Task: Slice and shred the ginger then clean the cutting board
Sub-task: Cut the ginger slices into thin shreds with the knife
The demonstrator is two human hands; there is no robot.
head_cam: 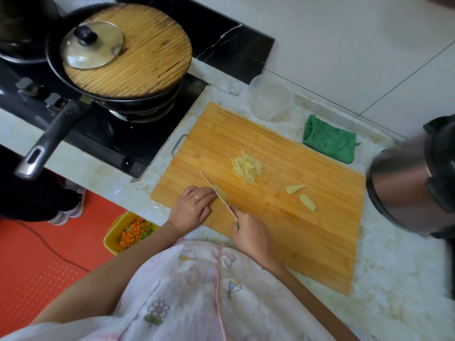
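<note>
Nearest me, the right hand (251, 235) has its grip wrapped round the green handle of the thin-bladed kitchen knife (209, 181). The blade angles away over the near-left part of the rectangular bamboo cutting board (307, 242). The left hand (194, 207) lies just beside the blade, its grip unclosed and its fingers stretched forward. The tips press at the pale ginger piece (220, 191) under the edge, I judge to pin it against sliding and to guide the steel. How much ginger lies beneath those fingers I cannot tell. To the right, two yellow ginger slices (307, 202) lie apart from the blade, probably parked there for shredding. Beyond the knife tip, the heap of fine ginger shreds (247, 169) sits mid-board, out of the cutting zone. Farther back on the marbled white desk (394, 279), the folded green cloth (330, 141) and the clear plastic bowl (270, 99) stand well clear of the work. I take them as ready for wiping the board and collecting the shreds.
</note>
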